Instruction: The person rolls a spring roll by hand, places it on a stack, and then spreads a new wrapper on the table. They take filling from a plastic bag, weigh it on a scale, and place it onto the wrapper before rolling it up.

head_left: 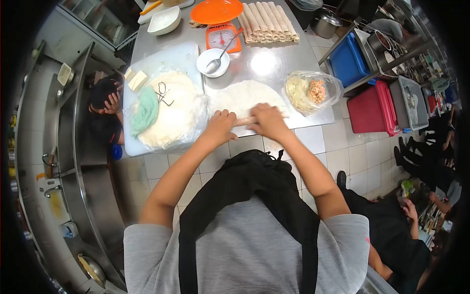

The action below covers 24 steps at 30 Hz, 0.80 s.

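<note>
A thin pale roll of wrapper (245, 121) lies along the near edge of the steel table. My left hand (223, 126) curls over its left end, and my right hand (268, 121) presses on its right part, fingers bent. Just beyond both hands is a flat, round, whitish wrapper sheet (249, 95). A clear plastic bag (297, 93) to the right contains pale shreds and chopped orange pieces (317, 91). Left of my left hand, a large stack of round wrappers (174, 110) rests in plastic, partly under a green cloth (145, 111).
A white bowl with a spoon (213, 62), an orange scale (223, 37) and an orange plate (217, 11) stand farther back. Long finished rolls (269, 22) are stacked behind. A white board (191, 51) supports the left pile. Other people are at left and lower right.
</note>
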Each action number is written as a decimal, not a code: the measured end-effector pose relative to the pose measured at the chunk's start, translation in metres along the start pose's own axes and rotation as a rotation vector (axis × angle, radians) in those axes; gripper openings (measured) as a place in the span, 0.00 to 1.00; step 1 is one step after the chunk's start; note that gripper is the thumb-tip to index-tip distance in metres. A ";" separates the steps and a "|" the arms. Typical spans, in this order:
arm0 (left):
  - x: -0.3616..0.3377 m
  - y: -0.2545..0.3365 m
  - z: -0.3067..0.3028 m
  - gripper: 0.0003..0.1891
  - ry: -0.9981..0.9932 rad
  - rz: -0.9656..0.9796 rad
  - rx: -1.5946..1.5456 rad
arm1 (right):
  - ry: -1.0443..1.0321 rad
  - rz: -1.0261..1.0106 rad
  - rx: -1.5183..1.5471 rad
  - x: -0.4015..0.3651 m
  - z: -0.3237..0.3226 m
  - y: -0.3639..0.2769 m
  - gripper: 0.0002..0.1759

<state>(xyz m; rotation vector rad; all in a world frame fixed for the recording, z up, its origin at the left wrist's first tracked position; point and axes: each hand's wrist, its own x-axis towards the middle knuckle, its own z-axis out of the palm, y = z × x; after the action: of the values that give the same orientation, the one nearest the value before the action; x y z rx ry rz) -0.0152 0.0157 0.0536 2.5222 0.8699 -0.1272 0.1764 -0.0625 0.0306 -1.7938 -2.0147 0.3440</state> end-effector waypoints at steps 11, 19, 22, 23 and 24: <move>0.002 -0.026 -0.013 0.16 -0.071 -0.220 -0.373 | -0.096 0.145 0.246 -0.008 -0.053 0.041 0.08; 0.003 0.007 0.014 0.16 0.385 0.185 0.091 | -0.064 0.024 0.111 0.006 -0.049 0.054 0.06; 0.005 0.019 0.024 0.18 0.437 0.223 0.189 | -0.023 -0.057 0.090 0.011 -0.050 0.037 0.10; 0.006 0.019 0.027 0.18 0.448 0.186 0.285 | 0.043 -0.161 0.099 0.012 -0.047 0.028 0.12; 0.006 0.020 0.026 0.18 0.447 0.187 0.283 | 0.036 -0.247 0.071 0.013 -0.043 0.020 0.15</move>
<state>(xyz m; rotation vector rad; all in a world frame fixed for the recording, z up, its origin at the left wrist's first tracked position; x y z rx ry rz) 0.0038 -0.0066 0.0371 2.9422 0.8158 0.4169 0.2127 -0.0506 0.0610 -1.4776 -2.1401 0.3005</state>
